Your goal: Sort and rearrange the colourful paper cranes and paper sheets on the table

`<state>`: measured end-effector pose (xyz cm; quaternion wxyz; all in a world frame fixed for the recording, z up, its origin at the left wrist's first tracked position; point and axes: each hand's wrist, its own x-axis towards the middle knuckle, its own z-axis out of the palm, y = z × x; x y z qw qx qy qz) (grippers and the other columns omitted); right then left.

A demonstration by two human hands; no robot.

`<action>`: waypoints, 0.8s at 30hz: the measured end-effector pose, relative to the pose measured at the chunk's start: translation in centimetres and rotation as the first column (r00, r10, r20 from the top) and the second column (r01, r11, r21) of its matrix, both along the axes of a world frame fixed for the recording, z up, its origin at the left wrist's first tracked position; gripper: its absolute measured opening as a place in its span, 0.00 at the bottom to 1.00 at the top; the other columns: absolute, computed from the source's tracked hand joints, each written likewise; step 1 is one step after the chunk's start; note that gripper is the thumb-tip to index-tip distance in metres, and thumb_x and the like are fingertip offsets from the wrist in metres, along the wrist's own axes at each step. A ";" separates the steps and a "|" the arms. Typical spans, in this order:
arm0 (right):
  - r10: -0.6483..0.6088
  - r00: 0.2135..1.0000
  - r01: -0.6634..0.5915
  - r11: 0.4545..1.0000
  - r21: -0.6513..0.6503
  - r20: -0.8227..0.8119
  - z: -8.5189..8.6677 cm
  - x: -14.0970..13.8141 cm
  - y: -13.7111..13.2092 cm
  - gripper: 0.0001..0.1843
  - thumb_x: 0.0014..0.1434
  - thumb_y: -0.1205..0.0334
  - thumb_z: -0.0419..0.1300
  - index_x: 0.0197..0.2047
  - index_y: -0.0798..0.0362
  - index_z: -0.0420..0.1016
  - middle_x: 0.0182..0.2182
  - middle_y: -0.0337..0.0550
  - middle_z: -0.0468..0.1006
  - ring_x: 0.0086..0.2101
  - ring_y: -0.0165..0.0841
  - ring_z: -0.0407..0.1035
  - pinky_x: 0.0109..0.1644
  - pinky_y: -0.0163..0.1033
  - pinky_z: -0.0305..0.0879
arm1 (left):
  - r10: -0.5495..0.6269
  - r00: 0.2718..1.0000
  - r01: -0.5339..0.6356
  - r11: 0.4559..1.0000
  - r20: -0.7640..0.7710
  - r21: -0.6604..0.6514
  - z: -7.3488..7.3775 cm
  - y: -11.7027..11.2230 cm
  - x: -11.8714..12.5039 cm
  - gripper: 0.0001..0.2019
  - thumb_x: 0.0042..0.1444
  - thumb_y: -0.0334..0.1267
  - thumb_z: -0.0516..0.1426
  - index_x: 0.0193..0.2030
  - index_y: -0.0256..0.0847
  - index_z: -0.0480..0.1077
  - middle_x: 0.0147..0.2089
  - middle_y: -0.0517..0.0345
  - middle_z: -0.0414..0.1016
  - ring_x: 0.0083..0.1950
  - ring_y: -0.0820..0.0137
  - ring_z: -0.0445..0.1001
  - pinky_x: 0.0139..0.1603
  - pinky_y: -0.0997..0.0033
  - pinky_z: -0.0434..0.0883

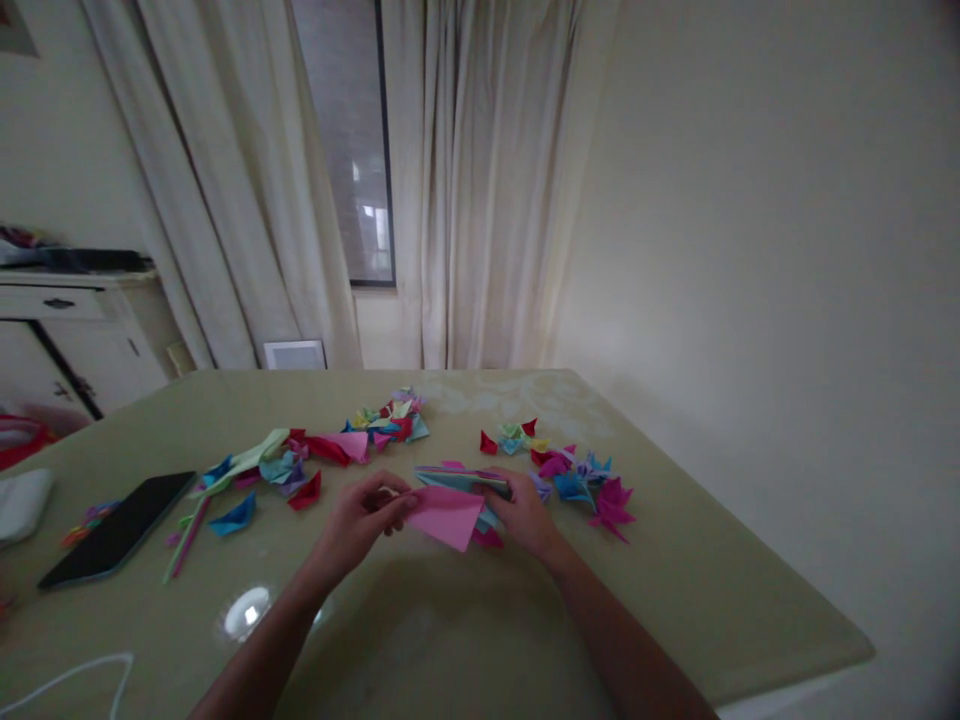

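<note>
A flat pink sheet of paper (448, 514) is pinched at its left corner by my left hand (365, 517), whose fingers are closed on it. My right hand (519, 508) grips a stack of coloured paper (457, 479), light blue and other colours along its edges, just behind the pink sheet. Both hands are raised over the near middle of the table. Below and behind the sheets, bits of pink and light blue folded paper show, partly hidden by my right hand.
Folded paper pieces (391, 425) lie across the table (720, 590), with a magenta paper flower (613, 505) at the right. A black tablet (120, 528), a white object (24, 503) and a white cable (82, 668) are at the left. Curtains (495, 200) hang behind.
</note>
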<state>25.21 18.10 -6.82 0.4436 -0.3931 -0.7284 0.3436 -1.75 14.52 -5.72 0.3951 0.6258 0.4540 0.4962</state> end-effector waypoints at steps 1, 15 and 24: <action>0.001 1.000 -0.001 1.000 -0.005 0.000 0.0 0.0 0.0 0.15 0.66 0.52 0.62 0.47 0.51 0.86 0.40 0.46 0.86 0.41 0.42 0.78 0.49 0.44 0.72 | -0.005 0.999 0.006 1.000 -0.032 0.002 0.0 0.1 -0.1 0.17 0.55 0.54 0.68 0.34 0.41 0.78 0.24 0.59 0.75 0.24 0.71 0.72 0.24 0.73 0.71; 0.228 0.974 -0.228 0.971 -0.064 -0.017 0.8 -0.6 -0.9 0.16 0.65 0.59 0.60 0.52 0.49 0.85 0.46 0.46 0.86 0.46 0.42 0.79 0.54 0.46 0.72 | 0.021 1.000 -0.021 0.999 -0.013 -0.034 -2.1 0.6 1.2 0.28 0.51 0.50 0.71 0.56 0.43 0.74 0.51 0.49 0.81 0.43 0.61 0.83 0.43 0.62 0.81; 0.221 0.974 -0.214 0.971 -0.105 0.053 1.1 -0.4 -1.1 0.15 0.64 0.58 0.61 0.48 0.49 0.87 0.40 0.41 0.87 0.40 0.40 0.78 0.46 0.41 0.71 | 0.172 0.971 -0.146 0.977 -0.166 0.156 -2.6 0.8 0.8 0.20 0.54 0.49 0.70 0.50 0.44 0.78 0.53 0.49 0.80 0.41 0.63 0.81 0.40 0.66 0.76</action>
